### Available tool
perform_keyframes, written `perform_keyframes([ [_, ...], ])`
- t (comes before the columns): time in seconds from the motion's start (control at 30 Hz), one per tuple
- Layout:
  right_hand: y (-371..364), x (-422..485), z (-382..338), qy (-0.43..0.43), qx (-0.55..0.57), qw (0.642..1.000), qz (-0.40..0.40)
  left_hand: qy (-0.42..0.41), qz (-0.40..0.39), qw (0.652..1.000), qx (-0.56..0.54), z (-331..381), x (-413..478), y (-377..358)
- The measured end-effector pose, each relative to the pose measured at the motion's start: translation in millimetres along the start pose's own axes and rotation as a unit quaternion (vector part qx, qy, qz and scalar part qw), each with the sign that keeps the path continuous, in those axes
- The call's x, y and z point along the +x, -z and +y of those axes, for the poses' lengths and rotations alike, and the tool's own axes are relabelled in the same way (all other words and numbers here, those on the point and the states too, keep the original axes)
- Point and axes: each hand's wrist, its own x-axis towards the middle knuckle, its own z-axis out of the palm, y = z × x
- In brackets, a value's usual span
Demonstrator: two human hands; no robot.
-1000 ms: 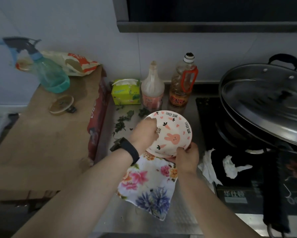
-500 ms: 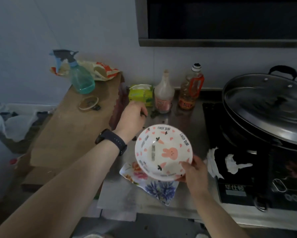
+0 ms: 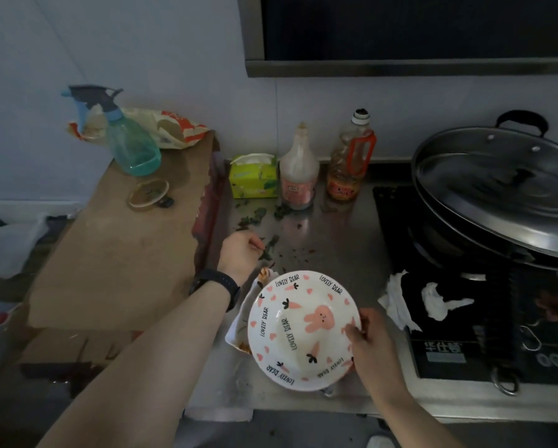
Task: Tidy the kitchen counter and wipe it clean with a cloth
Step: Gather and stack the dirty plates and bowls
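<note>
Pinching a leaf scrap point(image 3: 266, 254) between thumb and fingertips, the left hand point(image 3: 239, 255) sits low over the steel counter point(image 3: 336, 234). It is just right of the board point(image 3: 116, 253), whose right edge borders the steel.

The right hand point(image 3: 373, 344) grips the bowl point(image 3: 303, 328) by its right rim, thumb inside and fingers curled under. The bowl tilts toward the camera, near the counter's front edge; whether it touches the surface I cannot tell. Beneath it lies the cloth point(image 3: 237, 334), mostly hidden, with only a strip showing past the bowl's left rim.

More scraps point(image 3: 252, 218) are strewn over the steel from the left hand back to the tissue box point(image 3: 253, 176), the white bottle point(image 3: 298, 169) and the oil bottle point(image 3: 348, 160). These three stand in a row along the back wall.

Bare steel lies between that row and the bowl, bounded on the right by the stove point(image 3: 465, 357), whose left edge runs front to back. One crumpled tissue point(image 3: 397, 302) straddles that edge, just beside the right hand. A second tissue point(image 3: 439, 302) lies on the black glass. The wok lid point(image 3: 504, 189) overhangs the stove's back right part.

On the board, well clear of both hands, stand a spray bottle point(image 3: 125, 137), a bag point(image 3: 171, 127) behind it and a small round lid point(image 3: 148, 194) in front. The hood point(image 3: 400, 33) hangs above the back wall.
</note>
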Motion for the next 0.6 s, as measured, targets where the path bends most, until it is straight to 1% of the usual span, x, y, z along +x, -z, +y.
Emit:
perform_keyframes([
  [0.13, 10.5, 1.6, 1.9, 0.013, -0.044, 0.999, 0.019, 0.021, -0.020, 1.000, -0.003, -4.0, -10.7, -7.9],
  [0.2, 13.7, 5.5, 6.2, 0.011, -0.085, 0.995, 0.041, 0.015, -0.031, 0.999, 0.007, -8.9, -15.4, -9.2],
  [0.27, 16.7, 6.3, 10.8, 0.008, -0.100, 0.994, 0.046, 0.012, -0.039, 0.999, 0.008, -13.7, -20.5, -8.5],
  [0.37, 18.9, 3.2, 10.8, 0.006, -0.094, 0.995, 0.033, 0.023, -0.051, 0.998, 0.017, -16.1, -30.8, -8.9],
  [0.43, 16.9, 1.8, 8.7, -0.005, -0.071, 0.997, 0.016, 0.036, -0.069, 0.997, 0.002, -14.6, -40.2, -9.5],
  [0.53, 11.9, 3.1, 9.4, -0.032, -0.041, 0.999, 0.010, 0.038, -0.058, 0.998, -0.005, -10.5, -51.6, -10.3],
  [0.57, 10.8, 3.6, 10.5, -0.039, -0.042, 0.998, 0.009, 0.048, -0.059, 0.997, -0.012, -7.9, -56.1, -10.1],
  [0.6, 10.2, 4.1, 10.7, -0.044, -0.044, 0.998, 0.006, 0.075, -0.079, 0.994, -0.014, -3.4, -62.6, -9.0],
])
